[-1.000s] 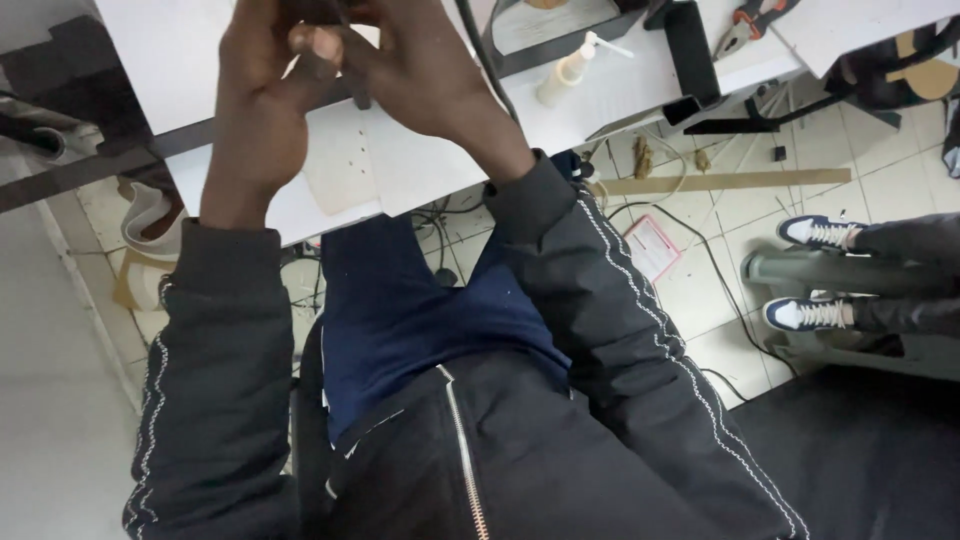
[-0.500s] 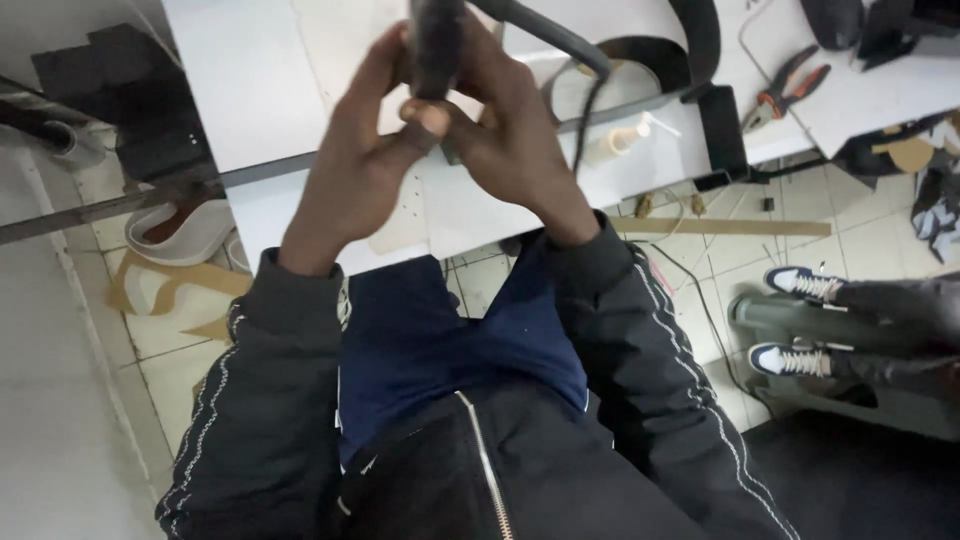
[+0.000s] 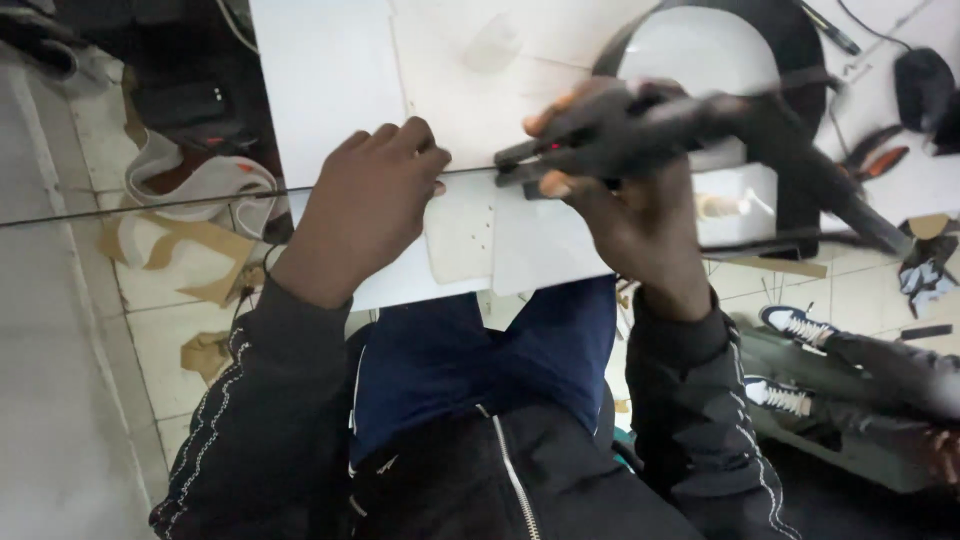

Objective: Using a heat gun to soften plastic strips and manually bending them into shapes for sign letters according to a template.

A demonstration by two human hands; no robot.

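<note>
My right hand (image 3: 625, 205) grips a dark hand tool (image 3: 640, 130) that has a small red light near its front; the tool is blurred and its tip points left, just over a cream sheet (image 3: 470, 235). A thick black cord (image 3: 835, 190) runs from the tool off to the right. My left hand (image 3: 365, 205) rests with curled fingers on the white table top (image 3: 320, 90) at its near edge, its thumb touching the cream sheet. I see nothing inside that hand. A thin dark line (image 3: 150, 207) crosses the view under both hands.
A black ring-shaped object (image 3: 790, 45) lies on the table behind the tool, with red-handled pliers (image 3: 880, 162) to its right. Another person's legs in blue-and-white sneakers (image 3: 790, 322) stretch in at the right. A white bag (image 3: 205, 180) and cardboard scraps (image 3: 205, 350) lie on the tiled floor.
Both hands were clasped together around the tool. They have come apart: my left hand dropped onto the table edge, my right hand keeps the tool, turned tip-left over the sheet.
</note>
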